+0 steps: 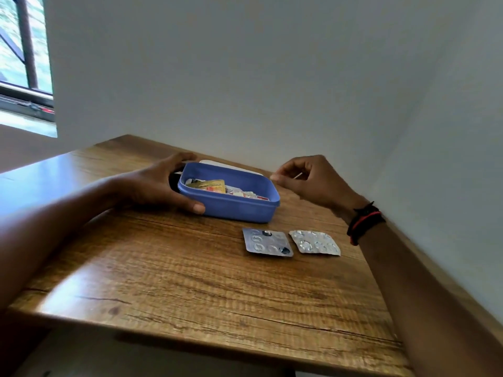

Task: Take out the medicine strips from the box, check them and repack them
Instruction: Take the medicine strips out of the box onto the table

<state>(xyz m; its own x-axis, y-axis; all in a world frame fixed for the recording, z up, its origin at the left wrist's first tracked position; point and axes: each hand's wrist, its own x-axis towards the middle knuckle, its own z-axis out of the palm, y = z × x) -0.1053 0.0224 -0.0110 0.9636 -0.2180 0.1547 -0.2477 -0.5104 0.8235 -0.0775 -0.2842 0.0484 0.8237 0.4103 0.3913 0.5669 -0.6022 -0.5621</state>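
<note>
A blue plastic box (pixel 239 208) stands open near the far edge of the wooden table (pixel 177 268), holding several medicine strips, among them a gold one (pixel 211 185). My left hand (pixel 160 183) grips the box's left end, thumb on the near wall. My right hand (pixel 313 180) hovers just above the box's right end, its fingers curled and pinching a thin strip (pixel 296 175) seen edge-on. Two silver blister strips lie flat on the table in front of the box: a partly used one (pixel 268 242) and another (pixel 314 242) to its right.
A white lid (pixel 217 163) lies behind the box against the wall. The wall runs along the table's far and right sides. A window (pixel 24 50) is at the upper left. The table's near edge drops off at the bottom.
</note>
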